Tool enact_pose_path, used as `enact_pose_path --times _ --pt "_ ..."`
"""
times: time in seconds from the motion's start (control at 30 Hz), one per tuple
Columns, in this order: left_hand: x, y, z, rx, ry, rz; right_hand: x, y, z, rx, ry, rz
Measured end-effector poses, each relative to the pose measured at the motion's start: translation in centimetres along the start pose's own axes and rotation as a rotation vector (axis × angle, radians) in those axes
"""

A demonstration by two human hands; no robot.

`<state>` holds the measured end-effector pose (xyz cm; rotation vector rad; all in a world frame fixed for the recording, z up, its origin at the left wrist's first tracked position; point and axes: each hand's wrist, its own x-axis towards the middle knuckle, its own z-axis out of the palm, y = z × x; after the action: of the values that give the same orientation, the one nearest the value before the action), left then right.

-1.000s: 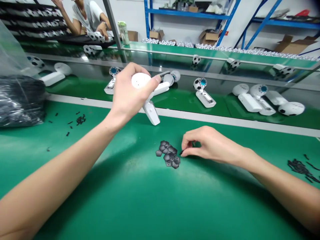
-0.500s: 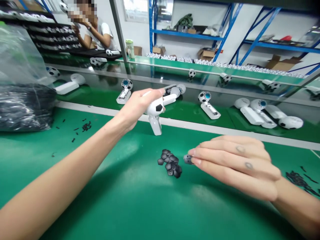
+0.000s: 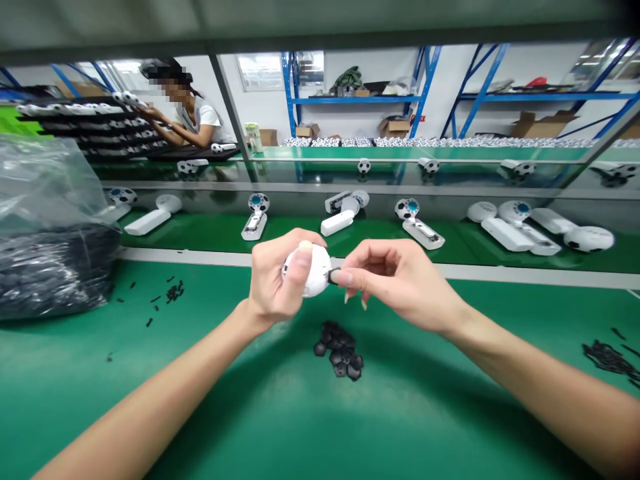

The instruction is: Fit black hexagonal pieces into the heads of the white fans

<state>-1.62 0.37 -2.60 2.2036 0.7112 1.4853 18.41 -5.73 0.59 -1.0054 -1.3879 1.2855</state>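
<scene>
My left hand (image 3: 280,275) is closed around a white device with a round soccer-ball head (image 3: 318,272); its lower part is hidden behind my fingers. Between the thumb and fingers of my right hand (image 3: 395,277) is a small black plastic piece (image 3: 333,274), held against the right edge of the round head. Whether the piece is seated in the head, I cannot tell. Below both hands, a pile of black pentagon pieces (image 3: 340,350) lies on the green table (image 3: 280,413).
Several white soccer-ball devices (image 3: 255,217) lie along the green strip beyond the pale ledge. A clear bag of black parts (image 3: 50,233) stands at left. Small black strips lie at left (image 3: 175,291) and right (image 3: 610,359). A co-worker (image 3: 185,110) sits at far left.
My left hand has drawn the white device closer and turned it. My right hand has moved up and left, bringing the black piece to the device's edge. The camera view has tilted up.
</scene>
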Motion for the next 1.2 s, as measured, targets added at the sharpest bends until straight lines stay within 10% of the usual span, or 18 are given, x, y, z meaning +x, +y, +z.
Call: enact_pose_path --times 0.5,1.0,1.2 --pt "-0.3 0.2 0.2 0.044 -0.086 0.126 -0.3 1.2 0.8 0.079 -0.022 -0.003" --pt "1.0 2.9 -0.3 0.154 -0.240 0.202 -0.6 0.3 -0.1 0.153 -0.214 0.317" --pt "1.1 2.1 -0.3 0.143 -0.169 0.433 -0.9 0.5 0.2 0.132 -0.179 0.204"
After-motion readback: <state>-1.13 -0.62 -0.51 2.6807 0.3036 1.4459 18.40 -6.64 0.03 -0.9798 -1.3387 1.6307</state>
